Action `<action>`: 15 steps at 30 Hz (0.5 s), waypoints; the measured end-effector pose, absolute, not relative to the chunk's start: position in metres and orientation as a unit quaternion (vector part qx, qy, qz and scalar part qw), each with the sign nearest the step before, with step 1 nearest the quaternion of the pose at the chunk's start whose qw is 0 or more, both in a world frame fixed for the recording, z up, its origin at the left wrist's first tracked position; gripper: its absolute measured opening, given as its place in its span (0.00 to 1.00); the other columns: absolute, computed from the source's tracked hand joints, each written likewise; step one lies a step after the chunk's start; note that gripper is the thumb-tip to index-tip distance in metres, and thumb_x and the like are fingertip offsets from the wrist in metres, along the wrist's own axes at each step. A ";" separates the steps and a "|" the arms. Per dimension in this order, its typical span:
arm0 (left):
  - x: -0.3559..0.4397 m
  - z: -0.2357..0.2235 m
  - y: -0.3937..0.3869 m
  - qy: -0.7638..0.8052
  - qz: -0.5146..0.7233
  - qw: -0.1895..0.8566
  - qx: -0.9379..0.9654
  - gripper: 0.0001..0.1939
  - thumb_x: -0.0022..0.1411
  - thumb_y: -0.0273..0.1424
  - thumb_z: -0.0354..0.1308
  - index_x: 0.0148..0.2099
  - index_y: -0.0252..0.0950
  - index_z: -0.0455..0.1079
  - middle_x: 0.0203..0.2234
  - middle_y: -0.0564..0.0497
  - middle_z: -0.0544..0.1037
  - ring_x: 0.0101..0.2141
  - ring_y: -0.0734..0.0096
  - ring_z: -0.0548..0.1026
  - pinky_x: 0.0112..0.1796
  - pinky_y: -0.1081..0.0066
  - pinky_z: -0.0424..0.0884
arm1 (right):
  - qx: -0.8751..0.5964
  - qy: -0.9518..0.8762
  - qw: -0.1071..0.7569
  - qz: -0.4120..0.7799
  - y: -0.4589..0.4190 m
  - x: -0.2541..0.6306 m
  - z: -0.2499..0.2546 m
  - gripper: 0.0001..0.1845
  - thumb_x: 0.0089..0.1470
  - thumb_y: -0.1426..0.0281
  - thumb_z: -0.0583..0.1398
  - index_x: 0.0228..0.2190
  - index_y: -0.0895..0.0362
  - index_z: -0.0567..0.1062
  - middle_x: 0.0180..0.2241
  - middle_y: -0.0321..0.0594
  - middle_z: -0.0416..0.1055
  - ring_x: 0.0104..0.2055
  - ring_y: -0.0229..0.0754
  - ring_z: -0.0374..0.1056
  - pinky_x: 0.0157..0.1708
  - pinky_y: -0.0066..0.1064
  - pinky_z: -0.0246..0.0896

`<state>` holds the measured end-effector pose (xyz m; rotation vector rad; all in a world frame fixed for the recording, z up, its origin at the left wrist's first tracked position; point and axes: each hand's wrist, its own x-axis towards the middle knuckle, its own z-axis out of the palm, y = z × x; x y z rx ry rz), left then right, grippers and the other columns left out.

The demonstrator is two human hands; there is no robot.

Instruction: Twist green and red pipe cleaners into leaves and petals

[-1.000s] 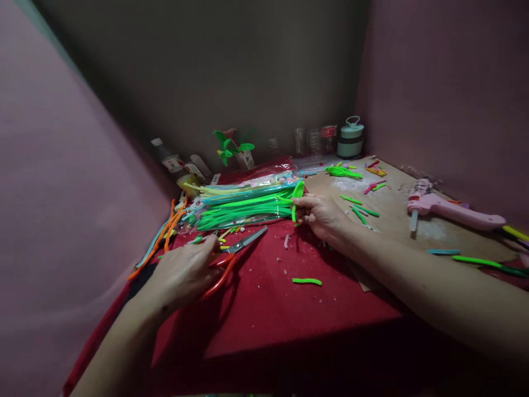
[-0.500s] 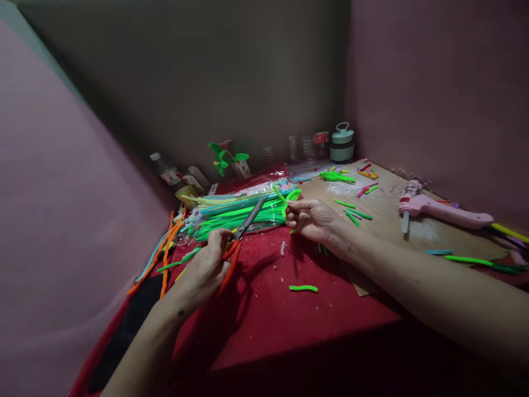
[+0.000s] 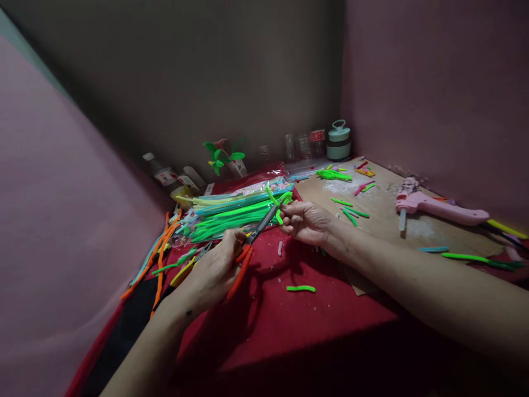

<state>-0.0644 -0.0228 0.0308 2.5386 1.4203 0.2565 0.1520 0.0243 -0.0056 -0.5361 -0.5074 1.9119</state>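
My left hand (image 3: 221,259) is closed round the orange handles of a pair of scissors (image 3: 261,225). Their blades reach up and right to a bent bright green pipe cleaner (image 3: 273,197), and the tips overlap it. My right hand (image 3: 306,220) pinches that pipe cleaner between thumb and fingers, its fingertips close beside the blades. Whether the blades are closed on the stem I cannot tell. Behind both hands lies a clear bag of green, blue and yellow pipe cleaners (image 3: 231,220). A short green piece (image 3: 301,289) rests on the red cloth (image 3: 285,331) in front.
To the right, a pink glue gun (image 3: 442,208) lies on a brown board (image 3: 384,220) strewn with pipe cleaner offcuts. Pliers with yellow handles (image 3: 184,273) and orange pipe cleaners (image 3: 161,264) are at the left. Bottles (image 3: 165,175), a pipe cleaner flower (image 3: 223,156) and a mint container (image 3: 339,141) stand at the back.
The scissors have moved up and right, from apart to the green pipe cleaner in my right hand. My right hand has shifted slightly left, and the pipe cleaner's bent end now points down.
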 end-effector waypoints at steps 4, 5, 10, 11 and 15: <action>-0.059 0.035 -0.025 0.507 0.048 0.067 0.858 0.29 0.59 0.32 0.45 0.61 0.34 0.44 0.34 0.46 0.76 0.33 0.63 0.75 0.33 0.69 0.67 | -0.217 -0.227 0.510 0.801 0.023 0.151 -0.005 0.09 0.41 0.83 0.57 0.17 0.60 0.65 0.16 0.34 0.61 0.18 0.29 0.54 0.18 0.22 0.48; -0.058 0.034 -0.025 0.513 0.034 0.039 0.857 0.30 0.59 0.30 0.44 0.63 0.34 0.42 0.34 0.46 0.77 0.32 0.62 0.75 0.32 0.69 0.66 | -0.216 -0.232 0.505 0.803 0.022 0.151 -0.004 0.10 0.41 0.83 0.56 0.16 0.60 0.65 0.15 0.34 0.60 0.18 0.29 0.53 0.18 0.22 0.47; -0.052 0.025 -0.022 0.513 -0.056 -0.106 0.850 0.21 0.60 0.23 0.40 0.55 0.35 0.59 0.34 0.43 0.77 0.30 0.62 0.76 0.28 0.71 0.64 | -0.219 -0.245 0.488 0.808 0.017 0.149 -0.002 0.13 0.43 0.83 0.56 0.14 0.60 0.63 0.12 0.32 0.57 0.16 0.29 0.51 0.17 0.22 0.46; -0.051 0.023 -0.021 0.516 -0.074 -0.123 0.845 0.19 0.59 0.22 0.40 0.51 0.34 0.62 0.31 0.43 0.77 0.29 0.61 0.76 0.27 0.71 0.63 | -0.217 -0.247 0.485 0.810 0.016 0.149 -0.002 0.13 0.43 0.83 0.56 0.14 0.60 0.63 0.12 0.32 0.57 0.16 0.29 0.51 0.17 0.22 0.47; -0.053 0.016 -0.018 0.502 -0.102 -0.179 0.840 0.14 0.60 0.21 0.40 0.40 0.33 0.66 0.24 0.43 0.76 0.28 0.60 0.75 0.25 0.71 0.62 | -0.222 -0.251 0.472 0.815 0.015 0.148 -0.004 0.12 0.43 0.83 0.56 0.14 0.60 0.63 0.12 0.33 0.58 0.16 0.29 0.51 0.16 0.22 0.47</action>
